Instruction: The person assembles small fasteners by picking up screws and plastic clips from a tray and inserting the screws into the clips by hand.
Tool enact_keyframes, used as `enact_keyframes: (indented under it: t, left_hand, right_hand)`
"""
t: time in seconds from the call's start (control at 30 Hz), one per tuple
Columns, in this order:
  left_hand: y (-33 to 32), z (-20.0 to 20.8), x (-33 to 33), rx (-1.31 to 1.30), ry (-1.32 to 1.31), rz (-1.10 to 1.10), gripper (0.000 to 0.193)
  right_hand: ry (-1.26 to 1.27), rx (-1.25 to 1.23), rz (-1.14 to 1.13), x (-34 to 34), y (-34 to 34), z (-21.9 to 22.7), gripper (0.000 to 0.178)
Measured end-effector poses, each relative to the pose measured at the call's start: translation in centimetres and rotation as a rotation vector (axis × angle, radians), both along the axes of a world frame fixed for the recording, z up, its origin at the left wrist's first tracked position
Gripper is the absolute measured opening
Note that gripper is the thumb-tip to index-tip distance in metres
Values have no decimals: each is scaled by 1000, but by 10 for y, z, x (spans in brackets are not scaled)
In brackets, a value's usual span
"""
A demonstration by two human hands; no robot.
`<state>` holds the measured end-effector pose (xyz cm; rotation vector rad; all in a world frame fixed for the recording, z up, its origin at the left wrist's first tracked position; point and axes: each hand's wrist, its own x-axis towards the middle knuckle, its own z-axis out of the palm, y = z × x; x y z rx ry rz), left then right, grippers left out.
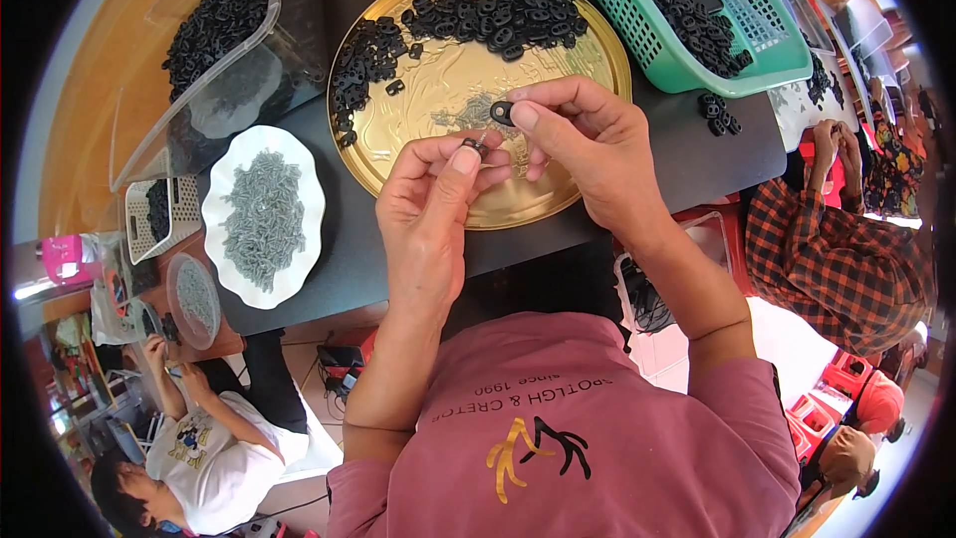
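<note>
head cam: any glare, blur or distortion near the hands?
Head view: strong fisheye, table edge bows and black corners vignette; soft glare on the gold tray; left hand, right hand and the black ring are sharp; window area at far right looks overexposed.

Head camera, looking steeply down, close over gold tray (588,50).

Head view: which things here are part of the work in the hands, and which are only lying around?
In use:
left hand pinching a small metal piece
right hand holding a black oval part
gold tray of black parts

Lying about:
green basket
white dish of grey pieces
clear bin
</note>
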<state>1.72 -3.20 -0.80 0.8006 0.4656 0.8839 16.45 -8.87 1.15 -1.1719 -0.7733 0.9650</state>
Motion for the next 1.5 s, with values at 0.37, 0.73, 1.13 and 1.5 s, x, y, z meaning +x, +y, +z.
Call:
enact_keyframes:
  t: [0.37, 0.73, 1.13, 1.5]
  left_hand:
    - [-2, 0, -2, -19, 30, 42, 13]
    - [-1, 2, -3, 18, 87, 47, 11]
    - [4, 2, -7, -12, 61, 22, 14]
    - [4, 2, -8, -42, 13, 28, 14]
  right_hand:
    - [-17, 37, -83, -18, 2, 2, 13]
    - [-100, 64, -130, -22, 4, 1, 12]
    - [-75, 52, -82, -22, 7, 1, 12]
    - [-48, 79, -71, -29, 8, 0, 12]
